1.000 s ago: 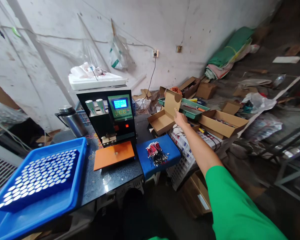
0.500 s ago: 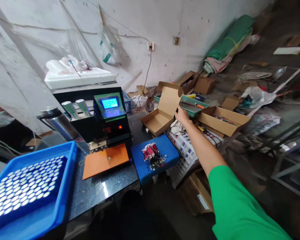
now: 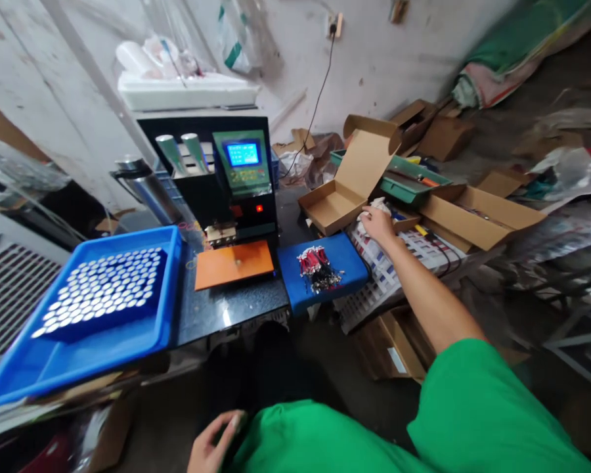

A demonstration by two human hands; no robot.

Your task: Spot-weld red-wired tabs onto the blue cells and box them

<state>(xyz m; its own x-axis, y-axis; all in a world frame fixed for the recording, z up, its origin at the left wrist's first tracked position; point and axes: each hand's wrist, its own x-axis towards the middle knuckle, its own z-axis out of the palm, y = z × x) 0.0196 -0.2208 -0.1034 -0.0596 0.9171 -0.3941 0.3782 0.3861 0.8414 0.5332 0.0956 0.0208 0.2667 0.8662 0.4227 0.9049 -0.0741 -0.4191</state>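
My right hand (image 3: pixel 378 225) reaches out to the basket on the right, its fingers closed on a crumpled white cloth (image 3: pixel 380 205). Just beyond it stands an open cardboard box (image 3: pixel 335 202) with its lid raised. To the left of that hand, a bundle of red and black wires (image 3: pixel 319 269) with small white connectors lies on a blue surface (image 3: pixel 353 257). Low in the view, near my body, my left hand (image 3: pixel 213 443) hangs with loosely curled fingers, a gap between thumb and fingers, and nothing visible in it.
A machine with a lit screen (image 3: pixel 243 154) stands behind an orange plate (image 3: pixel 234 264). On the left, a blue tray (image 3: pixel 173 309) holds many cylindrical cells. A steel flask (image 3: pixel 152 190), white plastic basket (image 3: pixel 362 299), green tray (image 3: pixel 408 187) and long carton (image 3: pixel 487 210) surround the work area.
My right hand has left the edge of the cardboard box and come down onto the white cloth. My left hand has entered at the bottom. The view has tilted downward and shifted left.
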